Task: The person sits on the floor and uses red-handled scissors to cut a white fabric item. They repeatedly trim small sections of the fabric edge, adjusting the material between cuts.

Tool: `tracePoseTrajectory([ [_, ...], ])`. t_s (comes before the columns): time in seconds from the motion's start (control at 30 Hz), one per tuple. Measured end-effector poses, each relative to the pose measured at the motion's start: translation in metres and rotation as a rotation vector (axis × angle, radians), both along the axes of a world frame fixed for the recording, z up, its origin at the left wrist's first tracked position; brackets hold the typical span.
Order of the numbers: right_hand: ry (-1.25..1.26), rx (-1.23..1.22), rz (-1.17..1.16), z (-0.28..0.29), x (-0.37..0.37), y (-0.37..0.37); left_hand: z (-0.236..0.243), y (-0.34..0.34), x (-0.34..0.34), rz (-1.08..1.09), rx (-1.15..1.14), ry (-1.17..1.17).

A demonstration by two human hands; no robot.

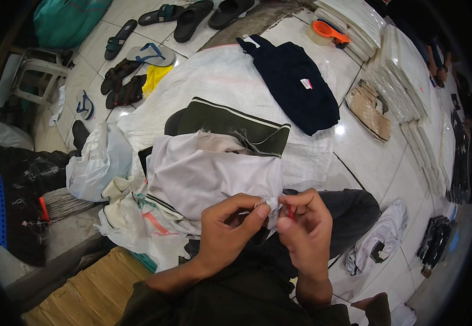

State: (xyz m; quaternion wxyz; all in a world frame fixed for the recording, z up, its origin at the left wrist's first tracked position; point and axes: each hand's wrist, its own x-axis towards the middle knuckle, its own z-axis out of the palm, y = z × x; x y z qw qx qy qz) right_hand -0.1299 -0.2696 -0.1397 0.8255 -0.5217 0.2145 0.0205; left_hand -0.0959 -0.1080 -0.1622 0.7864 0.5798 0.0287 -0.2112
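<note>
A white garment (203, 174) with a dark green striped band (236, 130) and loose threads lies across my lap, over a white woven sheet (138, 125). My left hand (230, 223) pinches a bunched edge of the white fabric between thumb and fingertips. Just beside it, my right hand (303, 223) is closed on a small red tool (289, 211), perhaps a seam ripper, held against that same edge; most of the tool is hidden by the fingers.
Above lies a navy garment (290, 81). Sandals (149, 54) are scattered upper left near a stool (29, 76). Plastic-wrapped stacks (398, 92), a beige packet (369, 111) and an orange tape dispenser (328, 32) stand right. A plastic bag (97, 168) lies left. Another person's arm (436, 65) shows upper right.
</note>
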Motion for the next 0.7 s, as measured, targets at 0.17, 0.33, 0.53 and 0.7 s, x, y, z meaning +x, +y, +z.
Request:
tracePoseTrajectory([
  [0.17, -0.300, -0.802, -0.028, -0.005, -0.001, 0.000, -0.003, -0.004, -0.002, 0.038, -0.083, 0.045],
  [0.33, -0.289, -1.115, 0.017, 0.004, -0.007, 0.003, -0.004, -0.004, -0.004, 0.020, -0.021, -0.001],
  [0.53, -0.302, -1.162, 0.032, 0.008, -0.006, 0.003, -0.004, -0.004, -0.003, 0.004, 0.036, -0.038],
  [0.7, -0.314, -1.216, 0.050, 0.010, -0.007, 0.002, -0.002, -0.003, -0.003, -0.011, 0.091, -0.085],
])
